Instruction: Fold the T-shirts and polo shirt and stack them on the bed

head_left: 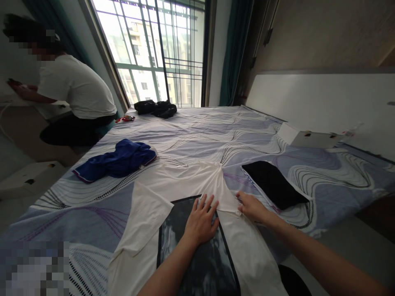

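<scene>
A white T-shirt [180, 181] lies spread on the bed, its neckline towards the window. At its middle is a large dark rectangular panel [174, 234] with a black border; whether it is printed on the cloth I cannot tell. My left hand [202, 220] rests flat on the panel's upper part, fingers spread. To the right, my right hand [251, 207] has its fingers closed on the edge of the T-shirt's right sleeve. Creases run from the collar towards that sleeve. The other sleeve [154, 201] is folded inward, touching the panel's left corner.
A crumpled blue garment [120, 158] lies at left, a folded black garment [273, 183] at right. Black clothing [156, 108] sits near the window. A white box [308, 136] stands by the headboard [314, 98]. A person [77, 84] sits beyond the bed's left edge.
</scene>
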`<state>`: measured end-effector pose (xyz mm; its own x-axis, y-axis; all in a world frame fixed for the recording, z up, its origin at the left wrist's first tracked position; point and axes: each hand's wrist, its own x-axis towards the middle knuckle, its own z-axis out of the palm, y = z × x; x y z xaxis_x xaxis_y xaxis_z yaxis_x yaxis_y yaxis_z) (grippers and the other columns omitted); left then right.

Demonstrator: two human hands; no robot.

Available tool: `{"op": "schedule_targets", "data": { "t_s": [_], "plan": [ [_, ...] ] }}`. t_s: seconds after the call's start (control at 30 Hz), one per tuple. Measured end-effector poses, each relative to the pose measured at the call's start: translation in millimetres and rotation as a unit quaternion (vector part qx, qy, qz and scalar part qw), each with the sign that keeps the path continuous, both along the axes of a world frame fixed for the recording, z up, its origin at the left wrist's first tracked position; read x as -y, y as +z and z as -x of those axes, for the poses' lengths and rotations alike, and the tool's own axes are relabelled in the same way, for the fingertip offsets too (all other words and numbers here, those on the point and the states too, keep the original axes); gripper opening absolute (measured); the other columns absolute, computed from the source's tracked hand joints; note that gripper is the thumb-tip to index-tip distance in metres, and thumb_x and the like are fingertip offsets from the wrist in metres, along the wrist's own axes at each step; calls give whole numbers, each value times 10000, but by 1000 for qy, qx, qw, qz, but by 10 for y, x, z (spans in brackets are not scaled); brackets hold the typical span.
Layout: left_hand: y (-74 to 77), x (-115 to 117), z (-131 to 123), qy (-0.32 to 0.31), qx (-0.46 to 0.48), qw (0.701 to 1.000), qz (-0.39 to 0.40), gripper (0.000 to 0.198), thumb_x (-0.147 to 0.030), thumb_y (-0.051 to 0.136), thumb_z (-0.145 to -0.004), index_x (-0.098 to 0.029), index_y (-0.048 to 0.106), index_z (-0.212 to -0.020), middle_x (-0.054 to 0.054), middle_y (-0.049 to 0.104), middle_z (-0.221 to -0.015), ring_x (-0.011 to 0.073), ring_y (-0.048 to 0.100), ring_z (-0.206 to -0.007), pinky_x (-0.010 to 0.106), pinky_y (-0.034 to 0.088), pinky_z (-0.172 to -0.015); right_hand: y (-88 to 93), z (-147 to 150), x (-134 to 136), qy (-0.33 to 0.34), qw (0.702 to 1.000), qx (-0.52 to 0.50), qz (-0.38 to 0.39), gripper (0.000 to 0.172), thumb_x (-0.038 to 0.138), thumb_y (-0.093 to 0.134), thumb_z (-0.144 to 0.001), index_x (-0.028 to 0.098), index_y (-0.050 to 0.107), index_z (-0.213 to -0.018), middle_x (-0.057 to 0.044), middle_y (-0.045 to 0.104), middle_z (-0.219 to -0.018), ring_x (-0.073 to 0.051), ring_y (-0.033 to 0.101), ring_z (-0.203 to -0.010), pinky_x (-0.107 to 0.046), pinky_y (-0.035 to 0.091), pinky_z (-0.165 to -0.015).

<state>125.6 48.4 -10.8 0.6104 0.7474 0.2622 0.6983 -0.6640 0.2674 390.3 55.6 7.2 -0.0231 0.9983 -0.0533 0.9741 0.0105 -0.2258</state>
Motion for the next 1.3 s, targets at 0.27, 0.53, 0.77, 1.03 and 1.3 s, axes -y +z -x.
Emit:
{"op": "schedule_targets", "data": {
  "t_s": [0.27,0.53,0.77,1.03,1.3],
  "plan": [
    [100,-148,76,-5,63,997,46,483,-424,567,-865,-283,639,-1321,58,623,-1405,310,509,-1346,488,402,-1127,185,1052,-971,196,976,30,-88,574,417,425,-993,224,384,-1532,-105,325,-1620,-298,236,-1502,-506,208,-1201],
    [549,-1629,1689,303,85,949,32,423,-364,407,-910,-166,716,-1120,133,716,-1200,269,624,-1149,403,456,-1026,-84,1365,-1744,149,985,21,-85,556,501,262,-1034,302,344,-1546,-87,276,-1643,-327,186,-1512,-680,40,-1164],
    [80,-2137,2390,446,50,891,68,554,-621,523,-806,-215,709,-1132,154,709,-1169,372,616,-1122,469,455,-966,-183,1134,-2310,-54,992,6,-115,349,431,457,-998,171,651,-1127,-166,693,-1161,-299,602,-1130,-432,368,-1008],
    [-33,-2350,2536,477,154,860,99,387,-512,532,-830,-217,718,-998,83,750,-989,265,670,-919,330,483,-772,-315,1079,-2462,-66,985,32,-157,360,392,357,-1041,151,595,-1164,-178,687,-1147,-292,591,-1110,-387,367,-962],
    [267,-2159,2543,427,158,870,189,618,-598,478,-858,-111,650,-1197,134,736,-1124,229,686,-962,311,538,-804,-110,822,-2296,-76,997,1,-29,666,591,242,-1016,132,426,-1462,-197,480,-1483,-310,430,-1363,-458,329,-1113]
  ]
}}
